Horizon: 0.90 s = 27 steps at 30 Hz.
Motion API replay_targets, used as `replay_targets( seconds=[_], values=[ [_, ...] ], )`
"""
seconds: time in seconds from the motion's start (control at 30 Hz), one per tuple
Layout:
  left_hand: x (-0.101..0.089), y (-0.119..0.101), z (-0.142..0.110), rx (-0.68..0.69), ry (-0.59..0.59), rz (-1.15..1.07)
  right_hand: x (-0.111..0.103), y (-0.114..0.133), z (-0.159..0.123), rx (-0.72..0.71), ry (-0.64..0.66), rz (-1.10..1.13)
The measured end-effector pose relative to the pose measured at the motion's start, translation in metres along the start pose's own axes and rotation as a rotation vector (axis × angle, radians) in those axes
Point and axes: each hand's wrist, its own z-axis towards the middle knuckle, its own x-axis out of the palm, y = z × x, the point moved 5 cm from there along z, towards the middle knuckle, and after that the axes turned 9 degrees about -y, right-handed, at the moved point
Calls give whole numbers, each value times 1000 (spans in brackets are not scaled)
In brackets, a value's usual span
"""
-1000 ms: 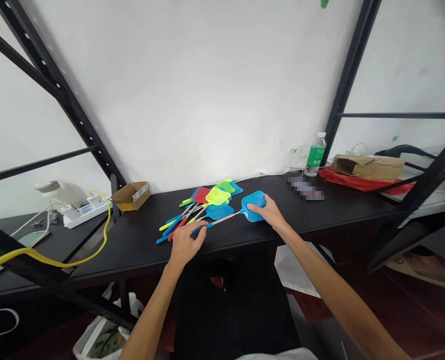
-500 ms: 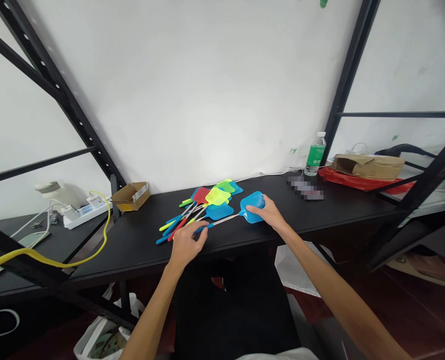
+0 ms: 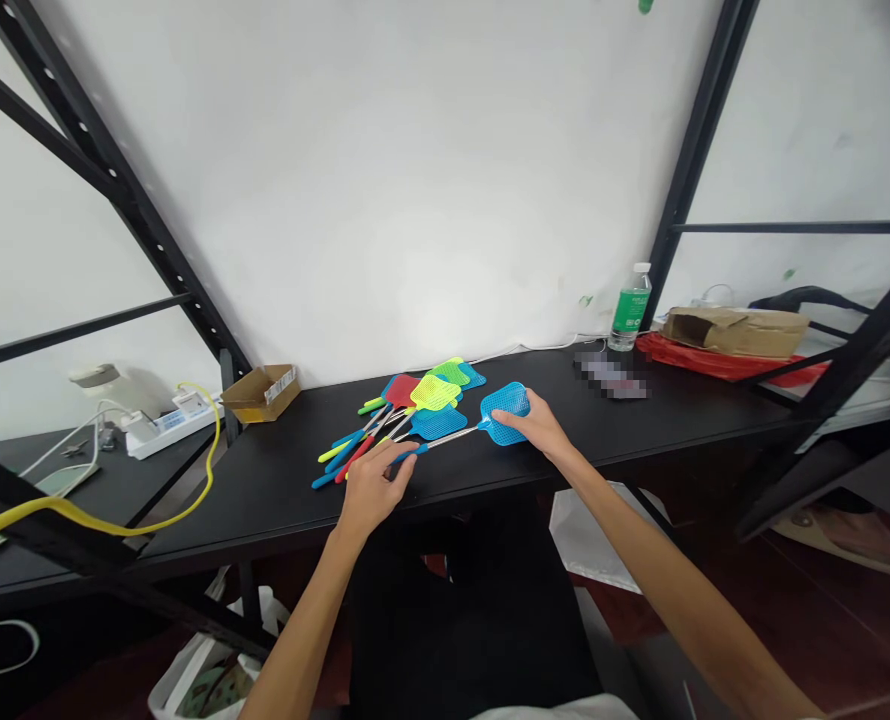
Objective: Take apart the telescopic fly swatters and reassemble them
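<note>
A blue fly swatter (image 3: 505, 413) with a mesh head and a thin metal shaft is held between my two hands, just above the front of the black tabletop (image 3: 550, 465). My right hand (image 3: 537, 423) pinches the right side of its head, thumb on top. At the other end, my left hand (image 3: 376, 487) closes round the blue grip, which it partly hides. Behind my left hand lies a pile of several swatters, among them a yellow swatter (image 3: 435, 393), a red swatter (image 3: 402, 390) and another blue swatter (image 3: 439, 423). Their handles fan toward the left front.
An open cardboard box (image 3: 261, 395) stands at the tabletop's left end, near a power strip (image 3: 175, 430) and a yellow cable (image 3: 209, 470). Toward the right are a water bottle (image 3: 629, 310) and a brown paper package (image 3: 737, 332) on red plastic (image 3: 685, 358). Black shelf posts (image 3: 704, 150) frame both sides.
Almost nothing differs. Both hands keep their hold on the blue fly swatter in nearly the same place, and the pile lies as before.
</note>
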Motion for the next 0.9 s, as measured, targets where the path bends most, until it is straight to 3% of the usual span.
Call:
replay_targets(
  seconds=[0.57,0.77,0.9],
  values=[
    [2,3,2,23,23,-100,-1,0,0,16,-20,-35],
    [2,6,5,-114,8,-128,1,4,-2,77,-33,150],
    [1,23,4,-319,-42,-227,-5,7,0,62,-101,266]
  ],
)
